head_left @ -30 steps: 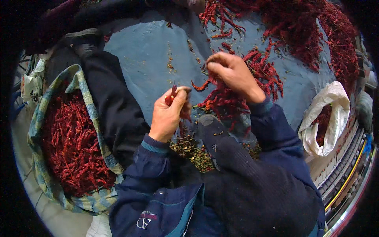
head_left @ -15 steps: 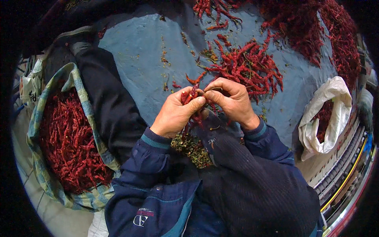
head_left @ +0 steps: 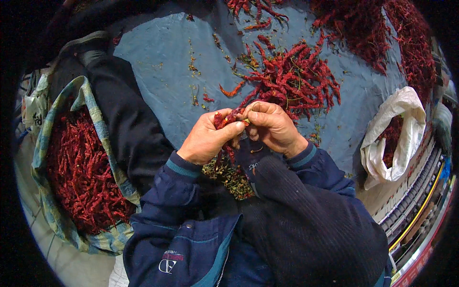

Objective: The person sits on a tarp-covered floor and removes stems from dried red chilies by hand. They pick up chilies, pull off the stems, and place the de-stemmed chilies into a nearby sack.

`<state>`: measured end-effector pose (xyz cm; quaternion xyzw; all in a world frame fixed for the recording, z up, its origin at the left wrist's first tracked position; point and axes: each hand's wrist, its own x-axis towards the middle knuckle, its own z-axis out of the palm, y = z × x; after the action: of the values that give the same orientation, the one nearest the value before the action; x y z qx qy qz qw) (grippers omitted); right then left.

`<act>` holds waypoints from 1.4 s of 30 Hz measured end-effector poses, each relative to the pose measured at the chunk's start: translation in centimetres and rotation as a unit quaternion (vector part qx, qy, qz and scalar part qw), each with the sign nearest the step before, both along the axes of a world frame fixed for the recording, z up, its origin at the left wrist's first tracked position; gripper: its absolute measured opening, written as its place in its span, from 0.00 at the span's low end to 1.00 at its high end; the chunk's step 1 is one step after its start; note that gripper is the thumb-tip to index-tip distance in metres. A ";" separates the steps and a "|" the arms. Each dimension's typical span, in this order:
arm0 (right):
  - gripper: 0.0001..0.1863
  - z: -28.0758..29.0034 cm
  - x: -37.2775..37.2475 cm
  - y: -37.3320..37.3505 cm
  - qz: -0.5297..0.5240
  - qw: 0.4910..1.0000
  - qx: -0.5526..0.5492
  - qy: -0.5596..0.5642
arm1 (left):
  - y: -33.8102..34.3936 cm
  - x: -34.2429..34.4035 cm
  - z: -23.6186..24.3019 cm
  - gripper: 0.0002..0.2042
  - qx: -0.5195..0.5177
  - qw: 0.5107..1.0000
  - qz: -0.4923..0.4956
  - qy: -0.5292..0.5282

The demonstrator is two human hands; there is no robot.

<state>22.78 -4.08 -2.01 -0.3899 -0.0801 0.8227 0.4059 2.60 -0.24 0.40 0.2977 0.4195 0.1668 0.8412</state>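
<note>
My left hand point(head_left: 208, 137) is closed around several dried red chillies point(head_left: 221, 119), their ends poking out above the thumb. Fingertips of my right hand point(head_left: 276, 125) pinch the stem end of a chilli against the left thumb, so the two hands touch. Just beyond them a loose pile of dried chillies point(head_left: 299, 79) lies on the blue sheet point(head_left: 165, 52). One orange-red chilli point(head_left: 232, 90) sits apart, left of that pile. Below my hands, between my legs, is a heap of chilli stems point(head_left: 236, 184), partly hidden by my sleeves and knee.
On the left stands a checked sack point(head_left: 98, 115) filled with red chillies point(head_left: 88, 172). A white sack point(head_left: 415, 117) with chillies inside is open at the right. Larger chilli heaps point(head_left: 356, 36) cover the far right. Stacked goods point(head_left: 413, 205) line the right edge.
The fingers of my right hand have curled in more tightly at the chilli's stem end. Both hands have shifted slightly left in the picture, and the view has moved a little.
</note>
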 end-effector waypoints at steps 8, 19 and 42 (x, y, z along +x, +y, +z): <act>0.05 -0.1 -1.4 -0.3 -0.030 0.940 0.182 -0.288 | -1.0 1.0 -0.6 0.05 0.048 0.989 0.076 0.121; 0.06 0.2 -1.3 -0.3 0.017 0.859 0.321 -0.400 | -1.4 0.3 -1.1 0.07 -0.146 0.927 0.332 -0.091; 0.12 -0.9 -1.7 -1.1 0.093 0.495 0.647 -0.572 | -2.3 -0.6 -3.6 0.14 -0.070 0.987 0.143 0.002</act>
<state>21.08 -5.18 -2.93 -0.3938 -0.8406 0.1706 0.3305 2.00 -2.49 -3.16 0.1750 0.4705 0.2550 0.8264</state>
